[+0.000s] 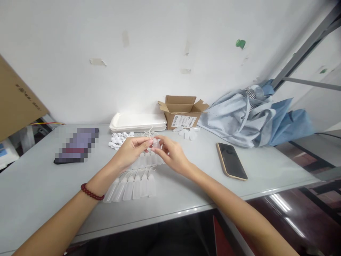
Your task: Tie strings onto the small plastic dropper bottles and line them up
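Observation:
My right hand (173, 154) holds a small translucent plastic bottle (156, 144) between thumb and fingers. At the bottle's narrow end, my left hand (133, 151) has its thumb and fingers pinched together; what lies between them is too small to make out. A dark red beaded bracelet circles the left wrist. Below the hands lies a row of similar flat translucent bottles (137, 186) with thin white strings at their tops. A second row (144, 160) is partly hidden by my hands. Small white caps (115, 139) are heaped left of my left hand, and white strings (150, 133) lie just behind.
A stack of white sheets or bags (138, 122) lies against the wall beside an open cardboard box (183, 113). More translucent pieces (188, 133) lie before the box. A phone (231, 161) rests right, a blurred-out device (77, 145) left. Blue fabric (239, 113) is bunched at back right.

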A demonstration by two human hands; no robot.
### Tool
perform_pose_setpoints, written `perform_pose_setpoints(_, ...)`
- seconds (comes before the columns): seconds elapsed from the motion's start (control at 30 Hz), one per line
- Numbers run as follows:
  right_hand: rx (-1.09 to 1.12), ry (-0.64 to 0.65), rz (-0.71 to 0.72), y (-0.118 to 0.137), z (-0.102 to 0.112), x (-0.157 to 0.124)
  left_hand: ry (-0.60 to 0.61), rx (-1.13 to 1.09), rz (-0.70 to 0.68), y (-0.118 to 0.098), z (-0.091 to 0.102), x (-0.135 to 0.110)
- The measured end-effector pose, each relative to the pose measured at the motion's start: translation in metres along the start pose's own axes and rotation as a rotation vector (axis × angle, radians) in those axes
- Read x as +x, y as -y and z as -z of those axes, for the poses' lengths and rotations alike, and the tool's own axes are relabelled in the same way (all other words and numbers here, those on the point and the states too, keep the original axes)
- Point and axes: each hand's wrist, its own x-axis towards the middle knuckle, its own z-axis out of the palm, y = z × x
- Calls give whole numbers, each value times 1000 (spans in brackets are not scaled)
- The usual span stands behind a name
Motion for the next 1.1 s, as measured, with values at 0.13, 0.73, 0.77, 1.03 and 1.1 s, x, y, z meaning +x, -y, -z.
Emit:
perform_pose_setpoints(0.13,72,23,-108,3,2,1,-65,101,-11,-2,-3,-1)
perform_pose_setpoints(0.73,537,163,-563,7,17,14,77,789,-684,-10,-9,-14)
perform_pose_setpoints(0.77,532,207,-572,7,21,15,100,786,-667,-11,-8,-16)
perform_pose_setpoints(1.03,448,904,-540,-1,59,20,382,737,-300,-26,-17,-35)
perform_pose_setpoints(1.1,409,1051,-503,-5,61,20,471,755,-268,-29,-24,-40)
